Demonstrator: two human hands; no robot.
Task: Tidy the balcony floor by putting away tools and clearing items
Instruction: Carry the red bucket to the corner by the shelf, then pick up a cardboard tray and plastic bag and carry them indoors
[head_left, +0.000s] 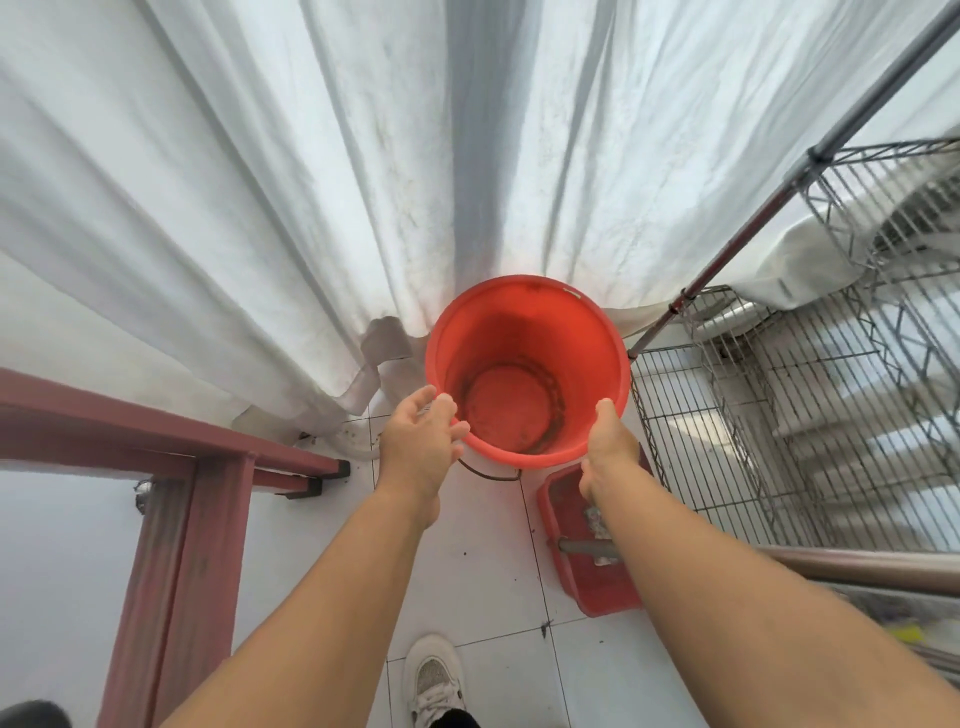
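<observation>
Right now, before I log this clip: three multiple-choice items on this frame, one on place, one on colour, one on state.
1. Where is the dustpan?
A. under the right forearm
B. on the wire rack
C. inside the bucket

2. What colour is the bucket?
A. blue
B. orange-red
C. green

3. What does the bucket hold?
A. water to the brim
B. folded cloth
C. nothing but grime

Answers: 1 A, it lies on the floor tiles beneath that arm. 2 B, rim and walls show it. 3 C, its bare stained bottom is visible, with the left hand and right hand at the rim.
</observation>
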